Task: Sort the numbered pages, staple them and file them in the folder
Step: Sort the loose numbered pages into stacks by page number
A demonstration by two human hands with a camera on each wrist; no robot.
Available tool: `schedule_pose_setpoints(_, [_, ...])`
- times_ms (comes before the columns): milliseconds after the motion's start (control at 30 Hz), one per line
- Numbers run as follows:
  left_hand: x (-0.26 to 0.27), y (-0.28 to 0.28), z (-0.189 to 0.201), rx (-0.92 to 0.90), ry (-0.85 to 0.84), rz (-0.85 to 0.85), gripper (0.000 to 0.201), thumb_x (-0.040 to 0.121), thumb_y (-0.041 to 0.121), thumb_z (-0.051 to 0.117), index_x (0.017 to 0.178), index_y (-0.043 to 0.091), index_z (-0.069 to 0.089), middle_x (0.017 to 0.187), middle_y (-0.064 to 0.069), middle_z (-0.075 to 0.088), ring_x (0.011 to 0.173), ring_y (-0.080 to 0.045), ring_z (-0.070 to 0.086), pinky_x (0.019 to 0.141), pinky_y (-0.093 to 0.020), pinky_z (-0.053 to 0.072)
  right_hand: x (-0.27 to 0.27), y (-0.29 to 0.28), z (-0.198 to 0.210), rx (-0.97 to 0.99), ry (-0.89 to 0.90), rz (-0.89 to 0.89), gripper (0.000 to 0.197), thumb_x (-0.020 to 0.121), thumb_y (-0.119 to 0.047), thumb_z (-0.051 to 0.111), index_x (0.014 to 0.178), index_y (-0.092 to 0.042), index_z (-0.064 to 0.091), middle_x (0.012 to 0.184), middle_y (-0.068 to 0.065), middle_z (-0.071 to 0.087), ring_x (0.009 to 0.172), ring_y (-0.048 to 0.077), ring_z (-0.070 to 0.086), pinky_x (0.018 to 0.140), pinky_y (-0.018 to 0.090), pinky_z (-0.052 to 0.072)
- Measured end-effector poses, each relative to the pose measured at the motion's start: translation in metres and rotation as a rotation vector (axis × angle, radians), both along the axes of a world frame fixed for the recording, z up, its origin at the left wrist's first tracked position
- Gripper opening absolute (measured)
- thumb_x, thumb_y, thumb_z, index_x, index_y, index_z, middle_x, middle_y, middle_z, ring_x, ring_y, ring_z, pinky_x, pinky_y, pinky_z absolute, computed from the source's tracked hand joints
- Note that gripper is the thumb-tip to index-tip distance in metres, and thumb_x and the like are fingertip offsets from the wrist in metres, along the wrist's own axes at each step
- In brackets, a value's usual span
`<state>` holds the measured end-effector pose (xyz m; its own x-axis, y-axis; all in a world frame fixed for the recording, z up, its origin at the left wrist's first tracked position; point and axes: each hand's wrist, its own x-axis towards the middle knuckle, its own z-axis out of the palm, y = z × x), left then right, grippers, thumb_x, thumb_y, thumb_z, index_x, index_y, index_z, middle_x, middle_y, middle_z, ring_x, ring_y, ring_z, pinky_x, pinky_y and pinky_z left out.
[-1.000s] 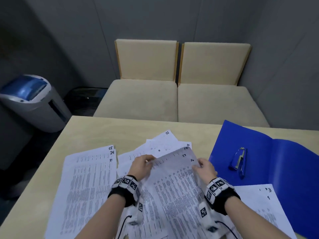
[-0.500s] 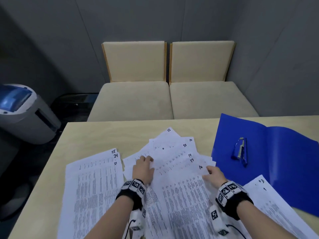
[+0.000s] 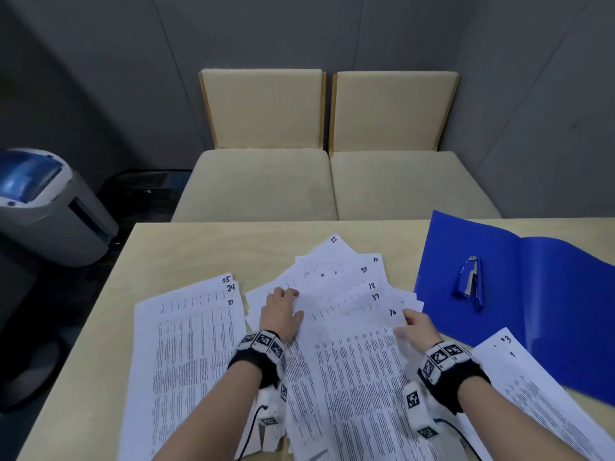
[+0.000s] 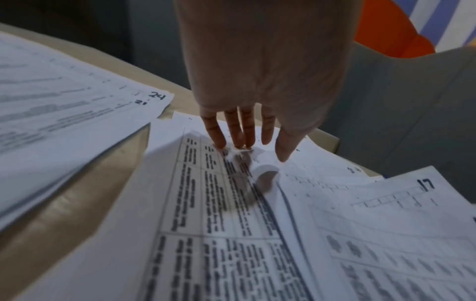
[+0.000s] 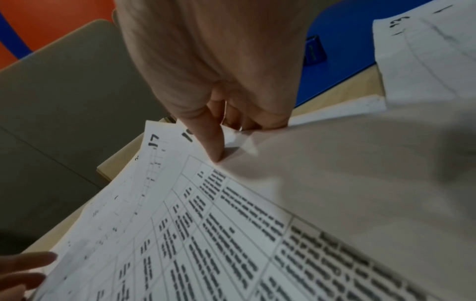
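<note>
The fanned numbered pages (image 3: 346,304) lie mid-table, page 16 (image 3: 366,354) on top, its right corner pinched by the right hand (image 3: 417,327), the left hand (image 3: 279,311) pressing straight fingers (image 4: 219,132) on them, beside the blue folder (image 3: 549,311) bearing the stapler (image 3: 470,283).

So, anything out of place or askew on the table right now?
Yes. The middle pages lie fanned and crooked, and a sheet marked 10 sits among 22, 20, 18, 17 and 16. The right hand pinches page 16's corner, which is buckled up. The stapler lies on the open blue folder, unused.
</note>
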<state>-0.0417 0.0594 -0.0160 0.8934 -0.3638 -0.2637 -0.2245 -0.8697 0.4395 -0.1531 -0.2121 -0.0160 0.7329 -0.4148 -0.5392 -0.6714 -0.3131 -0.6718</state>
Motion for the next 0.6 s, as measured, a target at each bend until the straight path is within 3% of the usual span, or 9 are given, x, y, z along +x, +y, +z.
schedule_pose_setpoints(133, [-0.007, 0.001, 0.005, -0.087, 0.024, 0.088, 0.043, 0.095, 0.034, 0.048, 0.134, 0.016, 0.041, 0.134, -0.009, 0.041, 0.123, -0.026, 0.04, 0.099, -0.04, 0.04, -0.004, 0.001, -0.002, 0.058, -0.019, -0.059, 0.013, 0.078, 0.01, 0.055, 0.087, 0.004, 0.06, 0.081, 0.011, 0.06, 0.081, 0.021, 0.053, 0.071, 0.031, 0.042])
schedule_pose_setpoints(267, [-0.015, 0.008, 0.014, -0.243, 0.01, 0.213, 0.056, 0.094, 0.047, 0.046, 0.139, 0.015, 0.035, 0.138, -0.008, 0.039, 0.128, -0.025, 0.039, 0.103, -0.039, 0.038, 0.002, 0.01, 0.026, 0.188, -0.122, -0.156, 0.023, 0.083, 0.014, 0.052, 0.094, -0.004, 0.061, 0.093, 0.013, 0.064, 0.087, 0.027, 0.059, 0.074, 0.035, 0.048])
schedule_pose_setpoints(333, [-0.02, 0.011, 0.03, -0.443, 0.147, 0.297, 0.071, 0.091, 0.057, 0.047, 0.144, 0.015, 0.026, 0.145, -0.009, 0.037, 0.129, -0.022, 0.041, 0.103, -0.034, 0.037, 0.01, 0.017, 0.048, 0.381, -0.23, -0.238, 0.03, 0.085, 0.016, 0.048, 0.103, -0.005, 0.061, 0.095, 0.013, 0.066, 0.087, 0.03, 0.063, 0.075, 0.039, 0.052])
schedule_pose_setpoints(433, [-0.018, 0.013, 0.055, -0.658, 0.533, 0.324, 0.093, 0.086, 0.062, 0.051, 0.151, 0.01, 0.01, 0.154, -0.01, 0.027, 0.138, -0.024, 0.034, 0.107, -0.036, 0.03, 0.029, 0.028, 0.075, 0.507, -0.299, -0.274, 0.03, 0.088, 0.015, 0.046, 0.102, -0.006, 0.06, 0.09, 0.008, 0.067, 0.079, 0.025, 0.064, 0.056, 0.033, 0.054])
schedule_pose_setpoints(467, [-0.016, 0.014, 0.058, -0.713, 0.603, 0.323, 0.104, 0.078, 0.068, 0.057, 0.151, 0.01, 0.011, 0.155, -0.007, 0.029, 0.139, -0.023, 0.034, 0.11, -0.037, 0.028, 0.037, 0.034, 0.081, 0.524, -0.298, -0.264, 0.03, 0.088, 0.014, 0.046, 0.103, -0.007, 0.06, 0.091, 0.007, 0.067, 0.079, 0.024, 0.064, 0.055, 0.032, 0.054])
schedule_pose_setpoints(533, [-0.011, 0.023, 0.064, -0.769, 0.574, 0.378, 0.117, 0.062, 0.074, 0.065, 0.151, 0.016, 0.017, 0.154, -0.006, 0.032, 0.137, -0.024, 0.037, 0.11, -0.041, 0.028, 0.05, 0.05, 0.088, 0.576, -0.283, -0.243, 0.031, 0.088, 0.013, 0.046, 0.107, -0.009, 0.059, 0.096, 0.008, 0.066, 0.083, 0.025, 0.062, 0.061, 0.035, 0.051])
schedule_pose_setpoints(600, [-0.006, 0.04, 0.065, -0.789, 0.496, 0.54, 0.115, 0.068, 0.069, 0.065, 0.151, 0.021, 0.003, 0.158, -0.009, 0.019, 0.142, -0.029, 0.028, 0.113, -0.048, 0.025, 0.059, 0.069, 0.093, 0.629, -0.279, -0.2, 0.031, 0.089, 0.012, 0.046, 0.107, -0.009, 0.059, 0.097, 0.01, 0.065, 0.083, 0.025, 0.061, 0.06, 0.036, 0.052])
